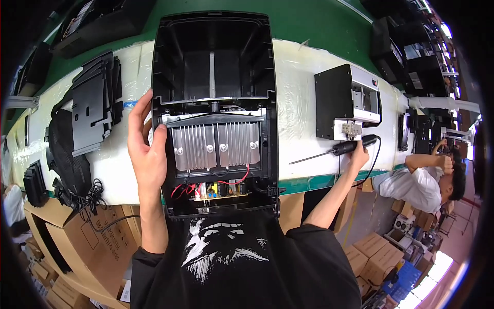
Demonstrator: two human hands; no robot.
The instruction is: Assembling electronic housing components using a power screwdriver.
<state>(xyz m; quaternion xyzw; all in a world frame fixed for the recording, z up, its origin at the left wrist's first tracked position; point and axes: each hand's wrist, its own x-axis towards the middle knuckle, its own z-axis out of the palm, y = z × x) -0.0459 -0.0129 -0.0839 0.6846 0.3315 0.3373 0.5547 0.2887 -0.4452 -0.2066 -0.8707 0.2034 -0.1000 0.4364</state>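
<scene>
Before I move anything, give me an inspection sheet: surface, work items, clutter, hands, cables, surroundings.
Surface: bench with wrinkled white covering.
Work items: black housing, open, showing finned heat sinks and red wires; black screwdriver.
Clutter: black panels heaped at left; black-and-white unit at right.
Hands: left hand against the housing's left side; right hand gripping the screwdriver.
Cables: screwdriver's black cord; coiled black cable at left.
Surroundings: cardboard boxes and a co-worker at right.

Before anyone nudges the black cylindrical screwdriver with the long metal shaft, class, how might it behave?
The black cylindrical screwdriver could roll, being rounded along its length. Its long, straight metal shaft looks stiff. The thin black cord curving from its rear may resist rolling.
</scene>
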